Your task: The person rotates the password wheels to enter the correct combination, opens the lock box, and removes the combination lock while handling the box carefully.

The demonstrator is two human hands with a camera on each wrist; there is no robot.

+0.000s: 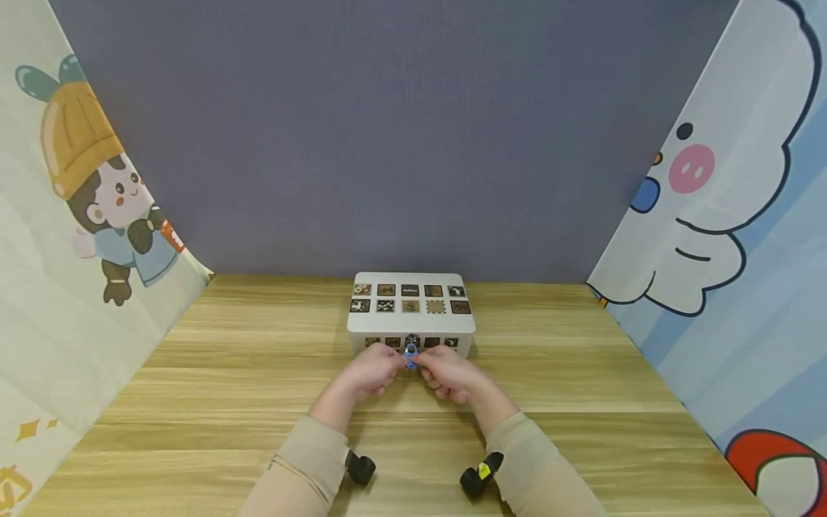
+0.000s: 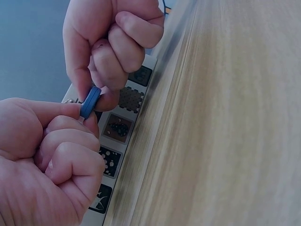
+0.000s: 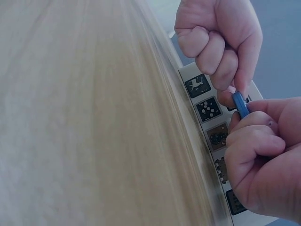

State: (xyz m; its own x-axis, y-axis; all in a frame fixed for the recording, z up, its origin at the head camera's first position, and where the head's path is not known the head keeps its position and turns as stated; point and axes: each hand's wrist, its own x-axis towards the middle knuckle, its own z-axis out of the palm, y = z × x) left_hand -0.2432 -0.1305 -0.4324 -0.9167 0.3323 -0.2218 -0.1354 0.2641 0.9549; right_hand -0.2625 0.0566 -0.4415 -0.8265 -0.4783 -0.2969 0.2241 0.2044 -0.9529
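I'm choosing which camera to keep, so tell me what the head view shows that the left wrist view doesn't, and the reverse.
Only the head view: the printed figure in the orange hat, the sleeves and the black wrist devices.
Only the left wrist view: the narrow edge of the blue padlock, seen side-on.
Both: the left hand and right hand pinching that padlock at the white box's front, and the wooden table.

Wood-grain tabletop [image 1: 194, 388]; dark grey panel [image 1: 400, 136] along its far edge; left, cream hanging [image 1: 58, 345] printed with an orange-capped cartoon figure [image 1: 119, 240]; right, pale-blue hanging [image 1: 775, 345] printed with a pink-snouted white figure [image 1: 736, 143].
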